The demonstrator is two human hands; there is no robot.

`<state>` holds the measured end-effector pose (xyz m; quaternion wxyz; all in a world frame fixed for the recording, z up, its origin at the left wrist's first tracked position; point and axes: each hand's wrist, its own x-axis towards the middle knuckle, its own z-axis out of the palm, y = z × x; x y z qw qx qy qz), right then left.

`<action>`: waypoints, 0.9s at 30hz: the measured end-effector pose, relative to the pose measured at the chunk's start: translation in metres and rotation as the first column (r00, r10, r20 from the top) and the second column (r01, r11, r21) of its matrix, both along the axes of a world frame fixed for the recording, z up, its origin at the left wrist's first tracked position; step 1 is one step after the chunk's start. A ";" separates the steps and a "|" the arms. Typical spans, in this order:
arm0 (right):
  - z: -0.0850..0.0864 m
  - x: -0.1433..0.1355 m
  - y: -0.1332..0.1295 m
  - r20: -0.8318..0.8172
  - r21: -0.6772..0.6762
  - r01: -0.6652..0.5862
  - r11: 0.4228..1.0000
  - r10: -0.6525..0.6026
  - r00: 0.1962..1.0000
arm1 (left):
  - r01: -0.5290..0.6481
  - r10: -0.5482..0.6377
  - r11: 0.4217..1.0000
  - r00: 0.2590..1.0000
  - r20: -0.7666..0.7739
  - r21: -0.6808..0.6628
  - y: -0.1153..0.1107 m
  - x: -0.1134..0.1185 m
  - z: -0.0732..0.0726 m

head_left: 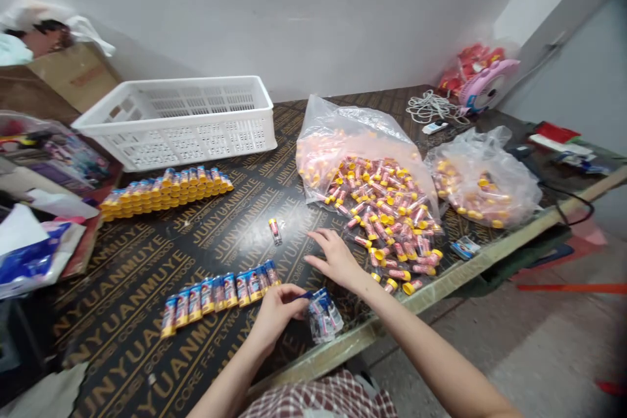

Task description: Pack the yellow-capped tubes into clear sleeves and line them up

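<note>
Head view: the left hand has its fingers closed on the top of one packet at the surface's near edge; the right hand is empty, fingers apart. One lone tube lies just left of the right fingers and slightly farther, long axis roughly near to far, with the right hand nearer. About ten blue tubes form a row at left; two bags hold tubes too many to count, far and right
</note>
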<state>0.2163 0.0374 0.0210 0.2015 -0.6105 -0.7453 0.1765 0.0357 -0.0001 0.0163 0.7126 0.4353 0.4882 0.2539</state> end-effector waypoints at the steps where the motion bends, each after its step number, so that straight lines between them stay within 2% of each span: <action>1: 0.002 -0.013 0.017 -0.022 0.002 -0.021 1.000 0.021 1.000 | 0.011 -0.011 1.000 1.000 0.012 -0.012 -0.001 0.000 0.002; 6: -0.002 -0.092 0.094 -0.085 -0.082 -0.085 0.993 0.078 0.993 | 0.131 -0.131 0.991 0.991 -0.001 -0.001 -0.007 -0.002 0.003; 8: -0.005 -0.106 0.111 -0.113 -0.101 -0.081 0.992 0.069 0.991 | 0.123 -0.123 0.992 0.992 0.008 0.006 -0.007 -0.009 0.001; 10: -0.003 -0.102 0.113 -0.156 -0.093 -0.063 0.994 0.048 0.987 | 0.028 -0.028 1.000 0.999 0.025 -0.005 -0.002 -0.020 0.000; 13: 0.010 -0.076 0.093 -0.246 -0.039 -0.024 0.999 0.014 0.969 | -0.207 0.213 0.975 0.973 0.086 -0.081 0.012 -0.035 0.003; 16: 0.029 -0.042 0.054 -0.338 0.020 0.015 1.000 -0.007 0.941 | -0.419 0.444 0.892 0.882 0.158 -0.170 0.031 -0.044 0.009; 18: 0.036 -0.025 0.024 -0.393 0.057 0.062 0.996 -0.035 0.919 | -0.509 0.546 0.835 0.815 0.195 -0.211 0.042 -0.045 0.012; 22: 0.032 -0.016 -0.032 -0.570 0.204 0.201 0.958 -0.051 0.820 | -0.611 0.674 0.736 0.703 0.227 -0.292 0.053 -0.038 0.012; 24: 0.025 -0.022 -0.051 -0.567 0.264 0.225 0.938 -0.038 0.823 | -0.631 0.700 0.711 0.676 0.230 -0.309 0.052 -0.034 0.011; 27: 0.016 -0.032 -0.061 -0.492 0.396 0.230 0.889 -0.006 0.870 | -0.628 0.702 0.709 0.674 0.232 -0.321 0.048 -0.031 0.008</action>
